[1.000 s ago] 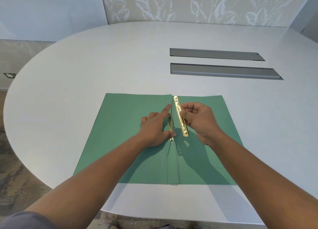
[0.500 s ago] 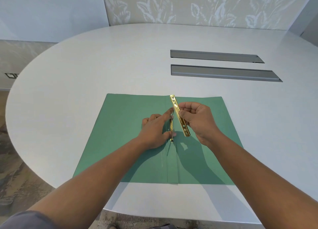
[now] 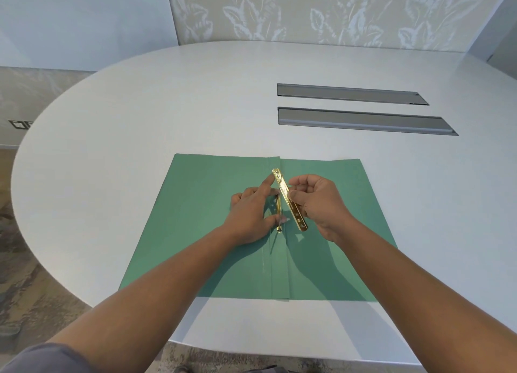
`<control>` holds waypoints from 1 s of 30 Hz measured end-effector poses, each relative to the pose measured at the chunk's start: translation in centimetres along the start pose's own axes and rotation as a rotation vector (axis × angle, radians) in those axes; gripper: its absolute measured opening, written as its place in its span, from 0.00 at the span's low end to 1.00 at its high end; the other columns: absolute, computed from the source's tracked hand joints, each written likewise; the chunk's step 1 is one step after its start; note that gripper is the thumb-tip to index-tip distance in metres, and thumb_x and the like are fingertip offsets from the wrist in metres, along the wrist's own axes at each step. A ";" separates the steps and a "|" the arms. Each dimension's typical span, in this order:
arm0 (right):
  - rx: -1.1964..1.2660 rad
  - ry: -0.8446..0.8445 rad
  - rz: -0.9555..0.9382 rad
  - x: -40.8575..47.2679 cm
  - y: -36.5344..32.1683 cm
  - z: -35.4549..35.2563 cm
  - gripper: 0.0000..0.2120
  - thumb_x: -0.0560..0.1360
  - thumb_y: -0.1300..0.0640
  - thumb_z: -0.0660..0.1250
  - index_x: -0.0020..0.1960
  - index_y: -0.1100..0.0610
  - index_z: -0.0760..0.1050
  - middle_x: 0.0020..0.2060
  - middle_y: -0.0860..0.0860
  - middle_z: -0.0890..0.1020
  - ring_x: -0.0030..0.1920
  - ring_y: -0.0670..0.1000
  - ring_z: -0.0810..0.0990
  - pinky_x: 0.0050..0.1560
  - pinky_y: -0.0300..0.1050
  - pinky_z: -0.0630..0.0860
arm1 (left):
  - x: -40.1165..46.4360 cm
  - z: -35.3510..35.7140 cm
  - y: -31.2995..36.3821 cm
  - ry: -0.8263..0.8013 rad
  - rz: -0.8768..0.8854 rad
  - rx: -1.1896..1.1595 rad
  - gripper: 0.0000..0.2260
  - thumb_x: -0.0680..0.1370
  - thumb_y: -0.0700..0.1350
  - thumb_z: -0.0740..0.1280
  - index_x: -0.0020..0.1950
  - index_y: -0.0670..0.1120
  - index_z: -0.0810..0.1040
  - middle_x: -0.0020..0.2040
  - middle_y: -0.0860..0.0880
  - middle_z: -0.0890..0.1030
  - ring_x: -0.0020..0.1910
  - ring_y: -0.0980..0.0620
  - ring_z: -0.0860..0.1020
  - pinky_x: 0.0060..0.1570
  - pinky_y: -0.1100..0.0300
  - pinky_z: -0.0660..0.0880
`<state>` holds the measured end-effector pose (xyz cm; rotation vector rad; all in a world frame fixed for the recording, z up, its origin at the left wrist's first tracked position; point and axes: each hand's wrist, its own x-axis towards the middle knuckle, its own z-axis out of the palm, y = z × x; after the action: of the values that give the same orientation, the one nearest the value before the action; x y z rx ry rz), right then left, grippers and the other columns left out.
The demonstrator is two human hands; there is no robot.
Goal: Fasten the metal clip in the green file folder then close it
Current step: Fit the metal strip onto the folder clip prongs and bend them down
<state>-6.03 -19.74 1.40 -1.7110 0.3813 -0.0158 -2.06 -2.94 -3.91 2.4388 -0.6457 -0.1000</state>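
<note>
Since a second ago I have tipped the gold metal bar (image 3: 289,199) further over, its far end swinging left toward the fold while its near end stays out to the right. My right hand (image 3: 319,204) has the bar pinched at its middle between thumb and curled fingers, holding it at a slant just above the green file folder (image 3: 201,218). The folder lies open and flat on the white counter (image 3: 140,120), its spine running from near to far between my two hands. My left hand (image 3: 251,213) rests palm down on the folder's left leaf, fingers spread, the forefinger stretched toward the bar's far end and the thumb pressing beside the thin gold prong (image 3: 279,214) that stands along the fold. The prong sits just left of the bar; whether the two touch I cannot tell. Both forearms reach in from the near edge of the counter. Two long grey slots (image 3: 363,120) lie in the counter well beyond the folder, to the far right.
</note>
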 end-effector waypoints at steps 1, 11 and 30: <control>-0.016 -0.007 0.009 0.0 0.3 0.0 0.08 0.75 0.65 0.72 0.52 0.56 0.82 0.46 0.56 0.85 0.43 0.51 0.83 0.47 0.49 0.82 | 0.0 0.1 0.0 0.022 -0.005 -0.033 0.43 0.72 0.61 0.73 0.79 0.58 0.50 0.71 0.58 0.75 0.72 0.50 0.68 0.69 0.49 0.57; -0.127 0.031 0.024 -0.1 2.0 0.9 0.03 0.74 0.65 0.73 0.47 0.59 0.81 0.40 0.57 0.86 0.37 0.55 0.87 0.46 0.59 0.85 | -0.3 0.3 -0.4 0.101 -0.013 -0.155 0.30 0.69 0.55 0.78 0.61 0.60 0.62 0.60 0.57 0.67 0.55 0.54 0.75 0.69 0.45 0.65; -0.324 0.013 0.030 0.1 2.2 0.9 0.04 0.72 0.61 0.75 0.45 0.55 0.82 0.39 0.54 0.85 0.38 0.53 0.85 0.46 0.57 0.85 | 0.3 -0.9 -1.1 -0.135 0.034 0.048 0.20 0.80 0.52 0.66 0.73 0.54 0.74 0.67 0.51 0.70 0.70 0.47 0.66 0.72 0.46 0.60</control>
<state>-6.32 -19.19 -0.92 -2.0249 0.4375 0.0597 -1.14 -1.86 -3.82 2.4816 -0.7562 -0.2405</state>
